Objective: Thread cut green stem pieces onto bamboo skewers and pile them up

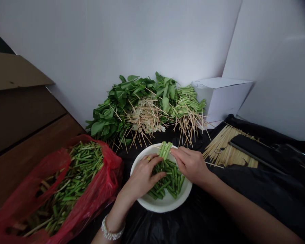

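Observation:
My right hand [191,164] is closed on a thin bamboo skewer [215,165], whose blunt end sticks out behind it to the right. Short pieces of green stalk [165,150] sit side by side across this skewer, above the far part of a white bowl [167,207]. My left hand [143,176], with a ring on one finger, reaches over the bowl's left side. Its thumb and fingers are apart, the fingertips close to the skewered pieces; whether they touch is hard to see. Loose cut green stalks [171,179] lie in the bowl below both hands.
A red plastic bag [114,169] of cut stalks stands at left. Behind the bowl lie skewered leafy greens [106,118], pale skewered pieces [144,112] and skewered stalks [186,100]. A white box [223,98], loose skewers [221,145] and a dark phone-like object [254,152] are at right.

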`<act>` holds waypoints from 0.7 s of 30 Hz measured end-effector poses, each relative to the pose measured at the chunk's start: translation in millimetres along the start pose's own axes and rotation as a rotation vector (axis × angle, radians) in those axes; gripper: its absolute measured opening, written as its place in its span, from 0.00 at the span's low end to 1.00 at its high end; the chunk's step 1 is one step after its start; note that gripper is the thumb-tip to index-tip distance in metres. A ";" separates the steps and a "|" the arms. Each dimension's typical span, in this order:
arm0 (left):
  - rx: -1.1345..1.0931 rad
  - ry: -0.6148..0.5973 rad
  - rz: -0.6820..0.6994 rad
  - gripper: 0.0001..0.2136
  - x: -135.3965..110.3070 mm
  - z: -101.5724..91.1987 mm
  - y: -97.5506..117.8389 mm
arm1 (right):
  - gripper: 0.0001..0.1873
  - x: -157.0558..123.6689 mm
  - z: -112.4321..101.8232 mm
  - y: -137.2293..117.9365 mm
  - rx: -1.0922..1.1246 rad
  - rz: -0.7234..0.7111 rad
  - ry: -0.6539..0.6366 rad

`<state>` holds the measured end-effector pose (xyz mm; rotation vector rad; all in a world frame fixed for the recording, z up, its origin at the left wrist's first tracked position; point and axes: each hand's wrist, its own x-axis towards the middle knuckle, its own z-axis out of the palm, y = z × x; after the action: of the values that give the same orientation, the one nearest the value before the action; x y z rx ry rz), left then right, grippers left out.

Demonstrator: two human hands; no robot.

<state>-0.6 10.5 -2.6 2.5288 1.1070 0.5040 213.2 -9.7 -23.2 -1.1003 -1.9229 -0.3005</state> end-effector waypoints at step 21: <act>0.006 -0.104 0.015 0.09 1.8 0.6 1.8 | 0.15 -1.1 1.0 0.8 0.008 0.000 -0.010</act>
<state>1.9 10.6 -2.0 2.5383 1.0542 0.3685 213.4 -9.3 -24.8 -1.0985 -1.9316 -0.2873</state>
